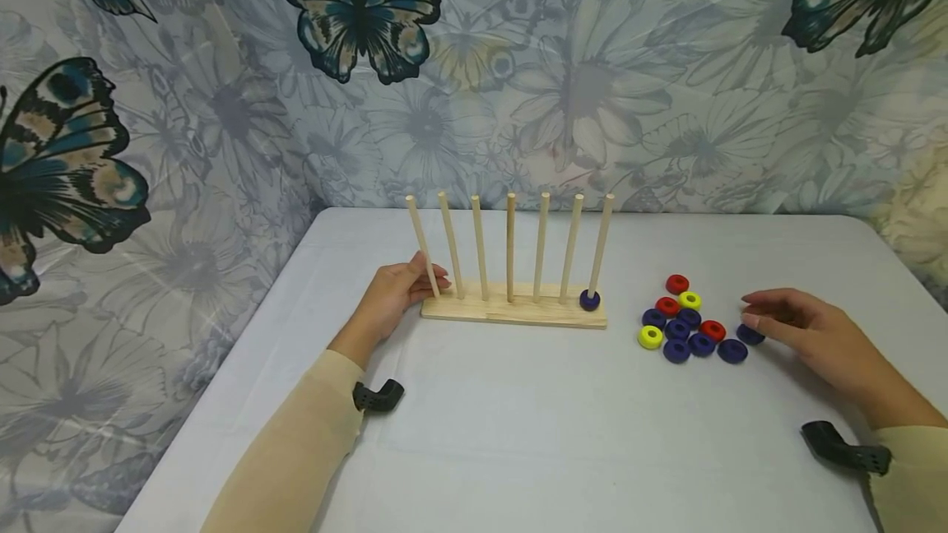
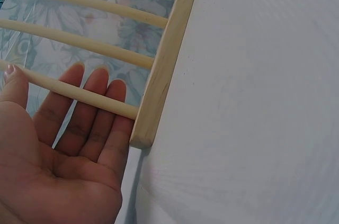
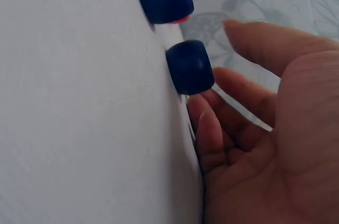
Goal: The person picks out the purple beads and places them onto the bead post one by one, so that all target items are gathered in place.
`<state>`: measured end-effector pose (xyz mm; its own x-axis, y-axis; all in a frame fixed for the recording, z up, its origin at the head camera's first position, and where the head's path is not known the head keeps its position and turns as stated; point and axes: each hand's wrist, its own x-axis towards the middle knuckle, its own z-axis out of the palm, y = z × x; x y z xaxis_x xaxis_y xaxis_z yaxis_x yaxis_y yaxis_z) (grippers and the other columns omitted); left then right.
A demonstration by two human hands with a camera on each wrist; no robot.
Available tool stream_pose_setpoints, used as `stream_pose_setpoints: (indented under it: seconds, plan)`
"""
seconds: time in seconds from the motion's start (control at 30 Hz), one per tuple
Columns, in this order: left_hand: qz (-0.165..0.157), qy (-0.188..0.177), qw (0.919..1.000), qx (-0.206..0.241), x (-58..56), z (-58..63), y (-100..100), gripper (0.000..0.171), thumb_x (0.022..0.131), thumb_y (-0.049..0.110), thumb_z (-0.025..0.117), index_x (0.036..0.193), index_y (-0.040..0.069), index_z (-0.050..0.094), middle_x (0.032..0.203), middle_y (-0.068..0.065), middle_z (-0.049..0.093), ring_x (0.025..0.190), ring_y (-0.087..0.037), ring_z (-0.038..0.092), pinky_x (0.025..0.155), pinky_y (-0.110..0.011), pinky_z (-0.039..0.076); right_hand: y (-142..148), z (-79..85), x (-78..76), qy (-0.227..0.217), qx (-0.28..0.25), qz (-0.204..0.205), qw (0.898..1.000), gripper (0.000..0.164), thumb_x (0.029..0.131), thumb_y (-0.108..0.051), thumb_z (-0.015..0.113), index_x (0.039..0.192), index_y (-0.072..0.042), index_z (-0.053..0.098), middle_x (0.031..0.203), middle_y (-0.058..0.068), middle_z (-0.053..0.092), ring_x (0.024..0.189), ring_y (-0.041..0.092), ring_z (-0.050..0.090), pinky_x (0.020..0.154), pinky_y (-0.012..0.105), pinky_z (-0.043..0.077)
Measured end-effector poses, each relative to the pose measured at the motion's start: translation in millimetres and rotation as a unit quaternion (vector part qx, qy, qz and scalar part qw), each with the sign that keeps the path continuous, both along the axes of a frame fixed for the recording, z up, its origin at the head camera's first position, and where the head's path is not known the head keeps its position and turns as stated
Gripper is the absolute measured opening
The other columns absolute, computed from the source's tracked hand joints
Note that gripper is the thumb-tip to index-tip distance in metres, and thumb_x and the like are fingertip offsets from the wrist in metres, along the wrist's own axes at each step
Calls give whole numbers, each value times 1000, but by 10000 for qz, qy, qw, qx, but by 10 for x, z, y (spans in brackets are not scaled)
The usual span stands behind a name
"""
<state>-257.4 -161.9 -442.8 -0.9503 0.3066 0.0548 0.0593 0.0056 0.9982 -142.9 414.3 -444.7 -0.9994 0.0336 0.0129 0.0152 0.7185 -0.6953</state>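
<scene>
A wooden peg rack with a row of upright pegs stands on the white table. One dark blue ring sits at the base of its rightmost peg. At the other end, my left hand holds the leftmost peg, thumb on the near side and fingers behind it. My right hand is at the right edge of a group of loose rings. Its fingertips are right beside the outermost blue ring, while the thumb is raised apart from it.
Loose blue rings, red rings and yellow rings lie close together on the table, right of the rack. A patterned butterfly cloth hangs behind and to the left.
</scene>
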Motion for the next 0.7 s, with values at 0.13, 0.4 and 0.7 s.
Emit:
stream_pose_setpoints:
  seconds: [0.13,0.4,0.7]
  plan:
    - [22,0,10000,-10,2,-4,1,73,113,53,54,123,-17,72,116,-25,76,116,-32,72,105,-40,58,22,-31,-12,114,77,249,9996,54,106,-31,79,145,3,61,134,14,65,97,-8,55,73,13,48]
    - [25,5,10000,2,4,-5,1,73,113,53,53,123,-17,72,116,-25,76,116,-32,72,105,-40,58,52,-23,-16,232,166,547,9981,50,103,-26,82,140,2,65,131,4,67,100,-12,54,77,8,46]
    - [13,-37,10000,-1,14,15,1,72,115,50,52,124,-19,70,118,-26,75,118,-34,71,107,-41,57,11,19,15,242,178,565,9980,46,104,-19,80,139,5,64,134,24,66,99,-11,53,75,8,45]
